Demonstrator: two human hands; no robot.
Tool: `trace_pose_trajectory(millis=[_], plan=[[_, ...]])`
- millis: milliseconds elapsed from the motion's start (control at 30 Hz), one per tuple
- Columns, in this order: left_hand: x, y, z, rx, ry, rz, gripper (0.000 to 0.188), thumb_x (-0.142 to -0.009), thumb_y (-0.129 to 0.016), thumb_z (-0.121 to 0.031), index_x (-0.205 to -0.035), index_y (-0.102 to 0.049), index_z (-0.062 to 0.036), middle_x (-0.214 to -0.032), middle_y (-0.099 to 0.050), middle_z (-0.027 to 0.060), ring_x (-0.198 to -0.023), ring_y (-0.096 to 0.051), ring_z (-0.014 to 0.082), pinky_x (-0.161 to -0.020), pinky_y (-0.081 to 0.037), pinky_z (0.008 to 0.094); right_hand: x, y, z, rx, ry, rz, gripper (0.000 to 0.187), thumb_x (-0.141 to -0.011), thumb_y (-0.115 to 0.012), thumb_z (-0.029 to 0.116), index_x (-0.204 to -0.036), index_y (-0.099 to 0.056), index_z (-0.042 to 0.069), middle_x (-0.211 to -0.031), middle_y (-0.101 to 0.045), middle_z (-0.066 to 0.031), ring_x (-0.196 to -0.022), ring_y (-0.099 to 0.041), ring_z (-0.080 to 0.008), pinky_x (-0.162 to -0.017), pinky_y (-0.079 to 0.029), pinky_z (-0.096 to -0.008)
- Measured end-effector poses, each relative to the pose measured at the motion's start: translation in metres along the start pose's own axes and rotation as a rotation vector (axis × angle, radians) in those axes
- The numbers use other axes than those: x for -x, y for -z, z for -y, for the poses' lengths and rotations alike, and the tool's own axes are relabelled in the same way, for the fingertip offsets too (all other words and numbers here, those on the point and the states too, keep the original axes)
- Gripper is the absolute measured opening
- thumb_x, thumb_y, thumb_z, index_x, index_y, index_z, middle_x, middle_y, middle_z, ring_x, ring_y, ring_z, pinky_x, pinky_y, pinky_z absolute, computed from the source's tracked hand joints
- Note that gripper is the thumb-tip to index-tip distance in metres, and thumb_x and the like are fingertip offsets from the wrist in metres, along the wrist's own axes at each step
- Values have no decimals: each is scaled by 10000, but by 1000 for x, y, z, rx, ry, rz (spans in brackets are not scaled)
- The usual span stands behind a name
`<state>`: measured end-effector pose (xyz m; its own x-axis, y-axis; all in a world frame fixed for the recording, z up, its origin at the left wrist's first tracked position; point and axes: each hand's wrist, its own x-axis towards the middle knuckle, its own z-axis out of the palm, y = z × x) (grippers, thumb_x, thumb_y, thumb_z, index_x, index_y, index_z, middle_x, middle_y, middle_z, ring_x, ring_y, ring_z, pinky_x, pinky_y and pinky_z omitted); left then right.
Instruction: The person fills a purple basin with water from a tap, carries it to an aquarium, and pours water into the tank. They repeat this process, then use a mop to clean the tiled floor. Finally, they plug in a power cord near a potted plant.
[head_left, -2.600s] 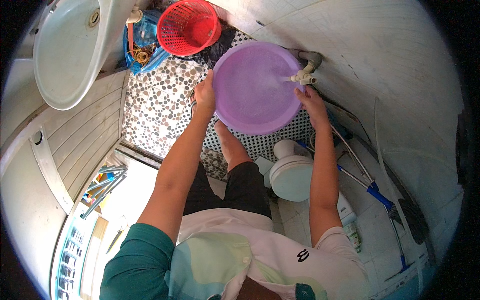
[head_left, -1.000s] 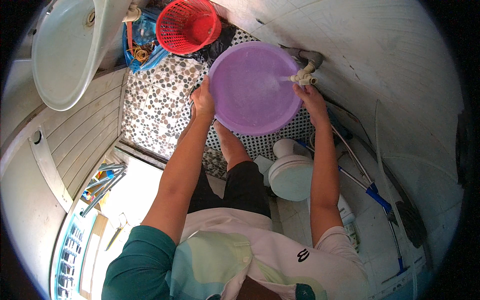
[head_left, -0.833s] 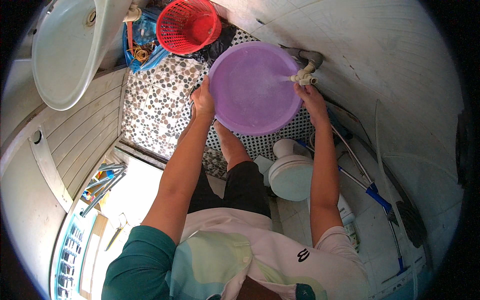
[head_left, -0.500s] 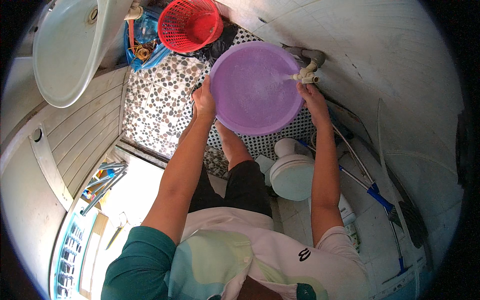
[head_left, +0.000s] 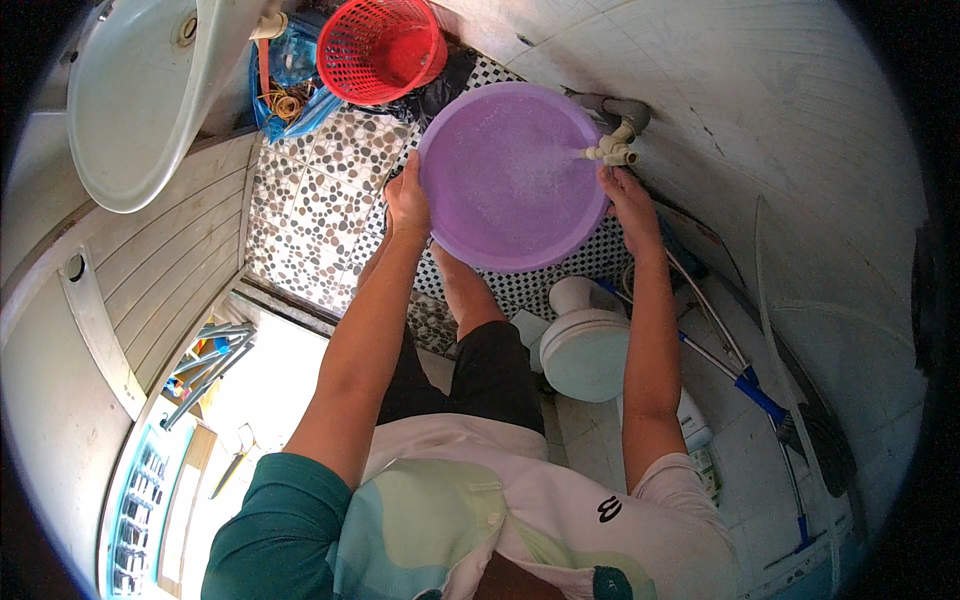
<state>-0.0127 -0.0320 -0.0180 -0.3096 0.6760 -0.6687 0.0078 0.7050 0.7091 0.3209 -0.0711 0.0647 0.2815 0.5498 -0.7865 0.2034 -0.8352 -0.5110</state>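
Note:
A round purple basin (head_left: pixel 510 215) with frothy water in it is held level under a wall tap (head_left: pixel 612 152). Water sprays from the tap's spout into the basin. My left hand (head_left: pixel 408 200) is closed on the basin's left rim, thumb uppermost and the other fingers beneath. On the right side, my right hand (head_left: pixel 630 205) grips the rim just below the tap. Its fingers under the basin are mostly hidden.
A red perforated basket (head_left: pixel 382 55) and a blue bin (head_left: pixel 290 95) of odds and ends stand at the far left, near a white washbasin (head_left: pixel 135 110). A toilet (head_left: pixel 585 355) is by my right arm; a long-handled brush (head_left: pixel 815 440) leans near the right wall.
The spray in the basin looks wider and foamier. My hands and the basin have hardly moved.

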Motion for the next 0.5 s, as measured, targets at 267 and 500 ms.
trace_pose_trajectory(millis=[267,500], plan=[[5,-2,-3,-168,-155,-12,613,-1074,-562,-462,-749,-648,50,-727,-587,25,-700,-484,125,-671,-430,305,7,3,6,12,17,-1,751,-982,-647,592,-1498,-555,55,-1439,-616,-180,-1327,-584,-322,-1126,-419,-445],[-3,5,8,-153,-35,63,698,-1030,-571,-497,-1225,-653,168,-1071,-711,269,-993,-665,325,-948,-487,445,8,2,6,-21,-6,0,751,-979,-658,572,-1510,-540,55,-1453,-607,-187,-1343,-573,-328,-1147,-403,-443]])
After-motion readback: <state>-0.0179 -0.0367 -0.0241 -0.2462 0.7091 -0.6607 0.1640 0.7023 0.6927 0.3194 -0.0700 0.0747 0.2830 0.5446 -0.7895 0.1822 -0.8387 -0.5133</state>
